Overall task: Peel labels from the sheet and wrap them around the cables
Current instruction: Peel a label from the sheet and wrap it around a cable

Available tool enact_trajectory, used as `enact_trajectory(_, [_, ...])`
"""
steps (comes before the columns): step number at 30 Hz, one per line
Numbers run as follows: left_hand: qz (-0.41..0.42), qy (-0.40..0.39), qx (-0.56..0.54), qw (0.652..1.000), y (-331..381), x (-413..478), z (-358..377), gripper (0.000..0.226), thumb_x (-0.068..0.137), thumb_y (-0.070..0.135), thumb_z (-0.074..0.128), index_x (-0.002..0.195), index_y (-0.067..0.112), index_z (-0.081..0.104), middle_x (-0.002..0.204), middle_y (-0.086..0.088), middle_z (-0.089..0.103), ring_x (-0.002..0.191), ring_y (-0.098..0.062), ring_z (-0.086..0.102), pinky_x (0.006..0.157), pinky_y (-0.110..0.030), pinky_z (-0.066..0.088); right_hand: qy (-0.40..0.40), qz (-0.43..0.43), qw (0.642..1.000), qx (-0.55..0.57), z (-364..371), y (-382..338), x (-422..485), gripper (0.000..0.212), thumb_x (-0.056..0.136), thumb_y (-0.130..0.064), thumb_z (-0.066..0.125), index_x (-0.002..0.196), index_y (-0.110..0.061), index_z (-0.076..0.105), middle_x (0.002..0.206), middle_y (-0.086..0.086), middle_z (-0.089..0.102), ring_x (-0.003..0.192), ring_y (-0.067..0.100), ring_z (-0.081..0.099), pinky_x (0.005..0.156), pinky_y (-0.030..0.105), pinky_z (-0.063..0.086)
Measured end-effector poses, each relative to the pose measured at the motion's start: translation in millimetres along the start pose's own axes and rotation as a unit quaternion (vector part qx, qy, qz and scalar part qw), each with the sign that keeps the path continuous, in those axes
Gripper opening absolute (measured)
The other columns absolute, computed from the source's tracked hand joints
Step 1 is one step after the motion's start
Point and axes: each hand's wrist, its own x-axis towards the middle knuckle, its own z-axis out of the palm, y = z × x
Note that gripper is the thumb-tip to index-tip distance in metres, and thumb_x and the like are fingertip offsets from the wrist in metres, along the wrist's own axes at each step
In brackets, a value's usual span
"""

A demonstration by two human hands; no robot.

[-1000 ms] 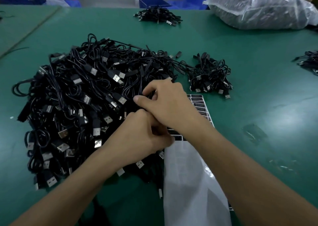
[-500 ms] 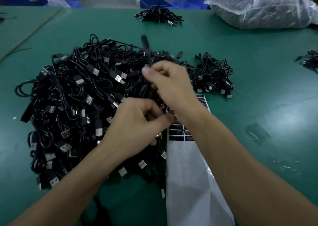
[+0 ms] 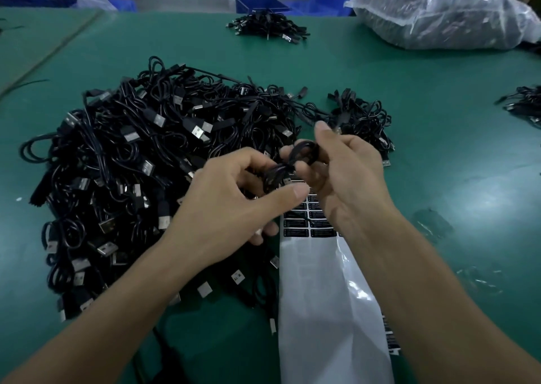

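Coiled cable [image 3: 302,153] in grip of left hand [image 3: 231,208]; likewise of right hand [image 3: 351,178]

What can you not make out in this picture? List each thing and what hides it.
Head view:
1. Print on the label sheet: too small and blurred to read.
2. Any label on the cable: hidden by the left hand and right hand gripping it.
3. Contents of the plastic bag: clouded by its film, cut off by the frame's right edge.
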Motion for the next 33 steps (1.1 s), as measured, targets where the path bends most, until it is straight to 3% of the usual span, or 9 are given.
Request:
enact_trajectory(3, [-0.007,0.004,0.008,1.0,-3,4,-3,0.009,0.084,0.03,0.075,0.084,0.021,0.073,0.067,-0.004,0.073,0.051,-0.02,0.07,0.045,-0.023,0.052,0.003,-0.009,1.0,0.014,-12,-2,1,0.022,0.098,-0.02,0.065,0.087,-0.007,0.051,0.067,0.011,0.069,0.056,0.019,0.07,0.046,0.021,0.053])
enact_trajectory(7, [-0.026,-0.019,0.044,0.998,-3,5,-8,0.009,0.084,0.024,0.077,0.078,0.018,0.074,0.065,-0.005,0.073,0.054,-0.018,0.071,0.048,-0.022,0.053,-0.048,0.001,0.997,-0.063,-27,-6,1,0.018,0.098,-0.022,0.064,0.086,-0.012,0.055,0.066,0.006,0.069,0.055,0.016,0.068,0.048,0.023,0.053])
enact_trajectory(12, [-0.066,-0.063,0.025,0.996,10,3,-16,0.05,0.059,0.057,0.084,0.091,0.021,0.071,0.076,-0.002,0.076,0.064,-0.016,0.074,0.055,-0.023,0.057,-0.146,0.018,0.984,-0.101,-29,-8,-10,0.02,0.093,-0.022,0.065,0.077,-0.015,0.054,0.078,0.009,0.075,0.06,0.017,0.07,0.048,0.022,0.054])
enact_trajectory(15, [-0.09,-0.068,-0.021,0.993,15,1,-11,0.062,0.062,0.062,0.078,0.109,0.025,0.062,0.083,-0.002,0.077,0.069,-0.016,0.075,0.055,-0.026,0.058,-0.2,0.004,0.971,-0.128,-21,0,-23,0.019,0.082,-0.03,0.07,0.072,-0.019,0.059,0.078,0.007,0.074,0.06,0.011,0.066,0.049,0.021,0.051])
enact_trajectory(18, [-0.087,-0.087,-0.01,0.992,15,1,-7,0.055,0.064,0.049,0.075,0.112,0.025,0.06,0.077,-0.006,0.076,0.057,-0.017,0.067,0.047,-0.021,0.052,-0.203,0.008,0.971,-0.129,-13,8,-27,0.022,0.086,-0.026,0.071,0.065,-0.022,0.064,0.078,0.006,0.073,0.061,0.012,0.064,0.051,0.022,0.049])
enact_trajectory(22, [-0.094,-0.118,-0.002,0.988,12,4,-16,0.017,0.083,0.02,0.076,0.099,0.023,0.073,0.071,-0.008,0.075,0.049,-0.011,0.063,0.045,-0.019,0.05,-0.142,0.007,0.979,-0.145,-15,11,-21,0.012,0.087,-0.023,0.074,0.075,-0.024,0.072,0.075,0.0,0.066,0.063,0.011,0.058,0.05,0.023,0.044])
enact_trajectory(24, [-0.094,-0.136,0.028,0.986,10,4,-19,0.008,0.084,0.017,0.077,0.09,0.022,0.077,0.067,-0.009,0.073,0.046,-0.009,0.059,0.046,-0.019,0.05,-0.123,-0.01,0.979,-0.164,-22,8,-16,0.004,0.086,-0.026,0.076,0.084,-0.024,0.073,0.073,-0.005,0.067,0.059,0.007,0.056,0.045,0.018,0.039])
enact_trajectory(27, [-0.072,-0.161,0.104,0.979,7,5,-20,0.014,0.084,0.015,0.075,0.083,0.028,0.077,0.063,-0.005,0.072,0.046,-0.01,0.058,0.05,-0.022,0.052,-0.123,-0.033,0.966,-0.224,-29,6,-10,0.019,0.083,-0.03,0.08,0.096,-0.018,0.073,0.073,-0.007,0.068,0.058,0.006,0.057,0.044,0.017,0.039])
enact_trajectory(33, [-0.018,-0.14,0.267,0.953,0,4,-19,0.01,0.079,0.021,0.072,0.076,0.03,0.074,0.063,0.006,0.071,0.049,-0.002,0.057,0.047,-0.014,0.044,-0.134,-0.055,0.96,-0.241,-34,12,-10,0.008,0.087,-0.008,0.075,0.084,-0.015,0.077,0.072,0.0,0.069,0.064,0.009,0.064,0.051,0.018,0.048])
